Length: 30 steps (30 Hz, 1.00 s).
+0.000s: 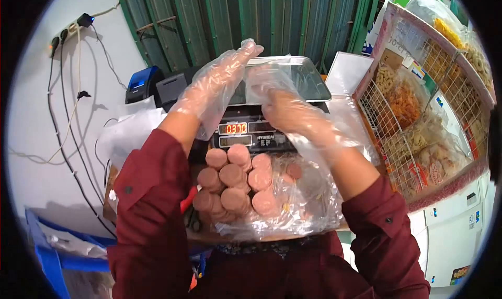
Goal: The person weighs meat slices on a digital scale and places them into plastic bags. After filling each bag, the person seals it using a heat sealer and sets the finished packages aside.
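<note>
My left hand (222,79), in a clear plastic glove, reaches over the scale's left side with its fingers stretched out. Beside it, my right hand (285,109), also gloved, has its fingers closed on a clear plastic bag (269,79) above the metal tray (315,82). The tray sits on a black scale (269,142) with lit red digits. Nearer to me, stacks of round pink meat slices (235,178) rest on clear plastic sheeting (303,220), with a few loose slices (294,170) to their right.
A wire rack (402,147) with bagged food stands at the right. Behind my left arm are a dark device with a blue light (141,84) and white paper (130,137). Cables hang on the left wall. Scissors (194,223) lie left of the slices.
</note>
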Each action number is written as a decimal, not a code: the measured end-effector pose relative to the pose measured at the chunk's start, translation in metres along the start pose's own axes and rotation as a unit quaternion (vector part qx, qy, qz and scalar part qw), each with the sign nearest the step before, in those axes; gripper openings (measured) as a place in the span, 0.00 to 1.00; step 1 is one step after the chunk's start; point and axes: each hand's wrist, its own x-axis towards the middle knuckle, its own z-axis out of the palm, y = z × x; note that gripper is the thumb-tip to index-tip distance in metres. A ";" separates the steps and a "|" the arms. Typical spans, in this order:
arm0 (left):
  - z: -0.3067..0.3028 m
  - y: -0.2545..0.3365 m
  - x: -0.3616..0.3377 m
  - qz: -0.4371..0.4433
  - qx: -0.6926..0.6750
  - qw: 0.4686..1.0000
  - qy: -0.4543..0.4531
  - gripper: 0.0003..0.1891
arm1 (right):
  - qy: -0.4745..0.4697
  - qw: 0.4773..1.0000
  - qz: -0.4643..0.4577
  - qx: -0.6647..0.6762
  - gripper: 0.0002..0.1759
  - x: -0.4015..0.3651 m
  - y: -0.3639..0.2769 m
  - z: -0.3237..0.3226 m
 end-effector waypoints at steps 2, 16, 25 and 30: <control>-0.023 -0.020 -0.007 0.046 -0.004 0.998 -0.037 0.37 | 0.015 1.000 -0.017 0.021 0.29 -0.035 -0.009 -0.008; 0.063 -0.045 -0.255 0.256 0.347 0.901 0.051 0.08 | -0.010 0.918 0.002 0.396 0.20 -0.186 -0.016 0.038; 0.089 -0.103 -0.277 0.334 0.323 0.872 0.153 0.25 | 0.046 0.939 -0.001 0.342 0.25 -0.197 -0.014 0.076; 0.093 -0.102 -0.280 0.128 0.185 0.971 0.079 0.31 | 0.057 0.927 0.001 0.372 0.27 -0.192 -0.020 0.085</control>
